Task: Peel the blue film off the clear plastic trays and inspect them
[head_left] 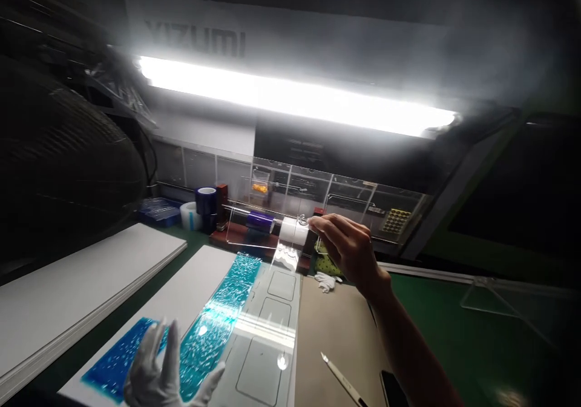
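My left hand (158, 364), in a white fabric glove, is raised at the bottom of the view with its fingers apart and holds nothing. It is just above a dark blue film sheet (118, 358) and a long teal film strip (220, 316), both lying on a white board (149, 298). My bare right hand (345, 246) reaches far ahead, its fingertips at the end of a white film roll (290, 232). That roll sits on a rod in a clear acrylic stand (236, 228), beside a purple roll (261, 221). Whether my right hand grips anything is hidden.
A pale panel (272, 334) with rounded outlines lies beside the teal strip. On brown card (336, 328) lie a craft knife (342, 380) and a white glove (325, 281). Blue tape rolls (205, 201) stand behind; white boards (77, 286) lie left; an acrylic stand (503, 301) stands right.
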Action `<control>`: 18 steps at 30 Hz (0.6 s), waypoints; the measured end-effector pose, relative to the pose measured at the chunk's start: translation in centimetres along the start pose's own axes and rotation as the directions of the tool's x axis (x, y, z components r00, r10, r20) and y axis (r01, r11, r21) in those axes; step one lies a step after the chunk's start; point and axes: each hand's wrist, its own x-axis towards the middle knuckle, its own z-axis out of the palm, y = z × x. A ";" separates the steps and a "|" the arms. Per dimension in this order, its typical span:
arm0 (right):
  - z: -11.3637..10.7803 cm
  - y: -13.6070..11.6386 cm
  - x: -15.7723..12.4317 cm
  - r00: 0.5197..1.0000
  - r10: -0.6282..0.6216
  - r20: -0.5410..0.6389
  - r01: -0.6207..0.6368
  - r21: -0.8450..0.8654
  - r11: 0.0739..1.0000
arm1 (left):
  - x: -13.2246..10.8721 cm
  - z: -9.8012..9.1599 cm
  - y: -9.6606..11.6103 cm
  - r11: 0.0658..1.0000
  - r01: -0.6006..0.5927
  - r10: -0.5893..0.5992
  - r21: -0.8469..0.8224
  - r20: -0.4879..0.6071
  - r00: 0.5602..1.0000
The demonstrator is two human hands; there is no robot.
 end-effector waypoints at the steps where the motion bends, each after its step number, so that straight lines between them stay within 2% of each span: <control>1: 0.6 -0.5 0.7 1.000 -0.016 -0.014 0.017 0.026 1.000 | 1.0 -0.8 -0.4 0.998 -0.050 0.053 0.038 -0.075 0.996; 4: 2.1 -2.2 3.5 0.994 -0.075 -0.075 0.083 0.101 0.991 | 3.6 -3.9 -1.3 0.977 -0.145 0.181 0.155 -0.257 0.949; 9: 3.7 -5.3 8.6 0.959 -0.200 -0.203 0.239 0.188 0.953 | 6.2 -10.6 -2.5 0.952 -0.144 0.247 0.269 -0.404 0.881; 14: 4.8 -8.4 11.8 0.906 -0.283 -0.315 0.369 0.261 0.892 | 7.9 -18.6 -3.9 0.910 -0.095 0.287 0.404 -0.449 0.846; 18: 5.6 -10.9 13.4 0.867 -0.315 -0.386 0.440 0.297 0.847 | 9.1 -24.1 -4.6 0.792 -0.035 0.361 0.609 -0.423 0.831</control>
